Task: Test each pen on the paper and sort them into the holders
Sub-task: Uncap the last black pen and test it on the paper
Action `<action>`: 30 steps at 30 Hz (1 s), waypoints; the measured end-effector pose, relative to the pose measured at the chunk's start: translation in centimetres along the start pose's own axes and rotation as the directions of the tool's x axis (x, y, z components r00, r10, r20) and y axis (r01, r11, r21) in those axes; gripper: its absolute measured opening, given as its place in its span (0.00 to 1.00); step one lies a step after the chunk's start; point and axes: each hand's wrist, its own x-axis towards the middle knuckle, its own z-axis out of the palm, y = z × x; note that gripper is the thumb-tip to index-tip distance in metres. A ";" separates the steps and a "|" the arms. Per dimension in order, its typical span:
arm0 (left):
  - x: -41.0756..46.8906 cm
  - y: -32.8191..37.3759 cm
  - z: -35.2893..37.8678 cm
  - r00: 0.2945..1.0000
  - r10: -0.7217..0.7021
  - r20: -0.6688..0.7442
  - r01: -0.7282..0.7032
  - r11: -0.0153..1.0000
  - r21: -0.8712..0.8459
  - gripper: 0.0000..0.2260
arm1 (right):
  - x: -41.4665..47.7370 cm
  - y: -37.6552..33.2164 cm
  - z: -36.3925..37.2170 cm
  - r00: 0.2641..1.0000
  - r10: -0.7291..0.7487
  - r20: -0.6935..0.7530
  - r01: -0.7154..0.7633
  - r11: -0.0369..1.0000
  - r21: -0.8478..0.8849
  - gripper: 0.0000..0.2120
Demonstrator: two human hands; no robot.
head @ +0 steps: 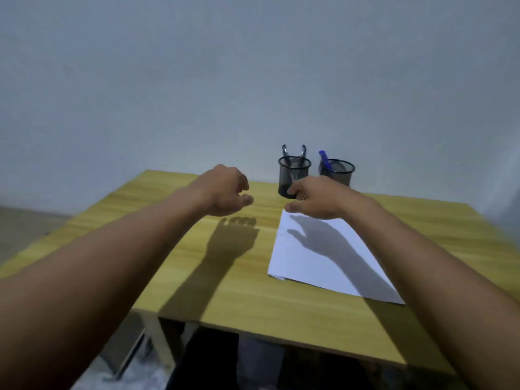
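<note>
Two black mesh pen holders stand at the far edge of the wooden table. The left holder (pixel 292 175) has two dark pens (pixel 294 153) sticking up. The right holder (pixel 339 171) has a blue pen (pixel 324 159) in it. A white sheet of paper (pixel 315 257) lies in front of them. My left hand (pixel 225 191) hovers above the table left of the paper, fingers loosely curled, holding nothing. My right hand (pixel 318 199) hovers over the paper's far edge, in front of the holders, fingers apart and empty.
The wooden table (pixel 225 299) stands against a plain grey wall. Its near edge is close to my body, with my dark-clothed legs below. A white table leg (pixel 160 342) shows at the lower left, and floor lies beyond the table's left side.
</note>
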 end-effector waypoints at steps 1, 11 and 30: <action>-0.7 -1.6 -0.2 0.999 -0.037 -0.004 0.037 0.999 0.002 0.20 | 1.1 -1.6 0.7 0.999 -0.040 0.018 0.040 0.999 -0.001 0.27; -5.9 -13.0 1.0 0.905 -0.425 -0.031 0.426 0.902 0.074 0.23 | 9.7 -14.0 7.9 0.953 -0.282 0.111 0.278 0.959 0.054 0.25; -6.1 -17.8 1.3 0.840 -0.379 -0.388 0.341 0.925 -0.166 0.11 | 13.0 -19.0 12.0 0.856 -0.445 -0.263 0.443 0.894 -0.072 0.07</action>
